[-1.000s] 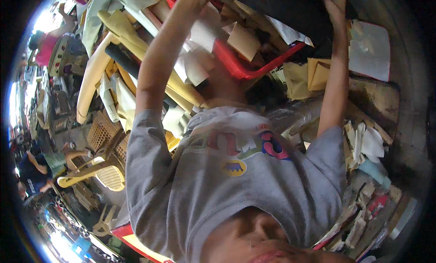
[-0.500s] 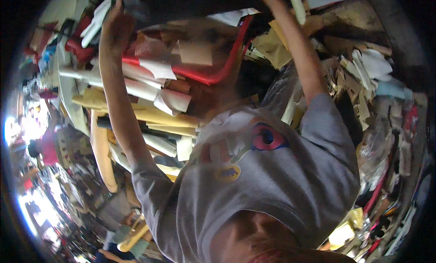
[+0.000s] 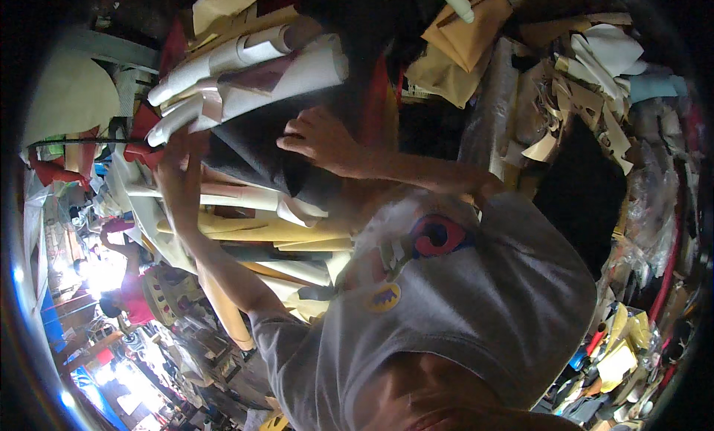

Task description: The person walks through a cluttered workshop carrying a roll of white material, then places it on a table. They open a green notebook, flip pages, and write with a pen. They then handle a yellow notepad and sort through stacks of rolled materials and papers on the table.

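A dark grey sheet [image 3: 256,145] of fabric-like material hangs in front of my chest, in a stack of rolled material. My left hand [image 3: 181,152] is closed at the sheet's left edge, just under the end of a white roll [image 3: 297,70]; its fingers are partly blurred. My right hand [image 3: 320,137] lies over the right part of the sheet, palm down, with bent fingers spread apart. Another white roll [image 3: 223,63] rests above the first one. Below the sheet are yellow rolls [image 3: 238,226].
Tan folded sheets [image 3: 468,37] and a plastic-wrapped roll [image 3: 491,104] stand to the right, beside brown scraps [image 3: 573,107]. Clear plastic [image 3: 647,215] is piled at far right. At left, a person in a red top [image 3: 136,297] is near bright lights.
Both my hands have come down from the top of the view, the right one swinging inward to the left. The dark sheet now lies lower, and white rolls show above it.
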The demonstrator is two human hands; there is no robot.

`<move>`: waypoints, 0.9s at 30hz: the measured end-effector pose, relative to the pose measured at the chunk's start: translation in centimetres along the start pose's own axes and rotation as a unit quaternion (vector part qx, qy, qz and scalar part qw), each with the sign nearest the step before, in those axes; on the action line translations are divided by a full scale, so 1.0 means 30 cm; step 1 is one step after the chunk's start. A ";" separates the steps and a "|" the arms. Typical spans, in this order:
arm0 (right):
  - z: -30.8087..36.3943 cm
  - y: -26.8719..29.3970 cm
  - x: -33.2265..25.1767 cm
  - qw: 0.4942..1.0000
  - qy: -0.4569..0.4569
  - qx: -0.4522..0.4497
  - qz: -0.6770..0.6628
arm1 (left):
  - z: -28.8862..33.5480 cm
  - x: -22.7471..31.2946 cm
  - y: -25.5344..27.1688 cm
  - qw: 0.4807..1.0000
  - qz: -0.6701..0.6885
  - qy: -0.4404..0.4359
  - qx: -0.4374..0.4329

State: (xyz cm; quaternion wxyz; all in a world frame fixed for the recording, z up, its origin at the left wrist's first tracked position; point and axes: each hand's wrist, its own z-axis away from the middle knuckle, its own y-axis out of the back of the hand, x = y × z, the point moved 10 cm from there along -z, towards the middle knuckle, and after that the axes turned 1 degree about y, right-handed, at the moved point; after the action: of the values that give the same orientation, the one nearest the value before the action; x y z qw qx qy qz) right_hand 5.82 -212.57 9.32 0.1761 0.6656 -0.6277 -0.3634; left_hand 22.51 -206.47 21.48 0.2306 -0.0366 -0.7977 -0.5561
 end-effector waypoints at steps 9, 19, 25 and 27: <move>0.088 0.070 -0.020 0.997 0.031 -0.014 -0.064 | -0.374 0.714 -0.615 0.914 -0.180 -0.363 0.017; 0.343 0.280 0.496 0.937 -0.258 0.212 -0.108 | -0.483 0.501 -0.479 0.984 -0.109 -0.117 -0.079; 0.365 0.175 0.795 0.818 -0.388 0.245 -0.347 | -0.465 0.470 -0.124 0.967 0.121 -0.213 0.077; 0.344 0.129 0.822 0.822 -0.422 0.195 -0.327 | -0.444 0.417 -0.090 0.966 0.201 -0.155 0.058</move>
State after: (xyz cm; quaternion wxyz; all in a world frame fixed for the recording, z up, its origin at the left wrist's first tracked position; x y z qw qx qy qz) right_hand -5.46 -234.63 -1.45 -0.3690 0.6337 -0.4437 -0.5151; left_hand 14.87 -221.99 27.91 0.2130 -0.2680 -0.8310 -0.4386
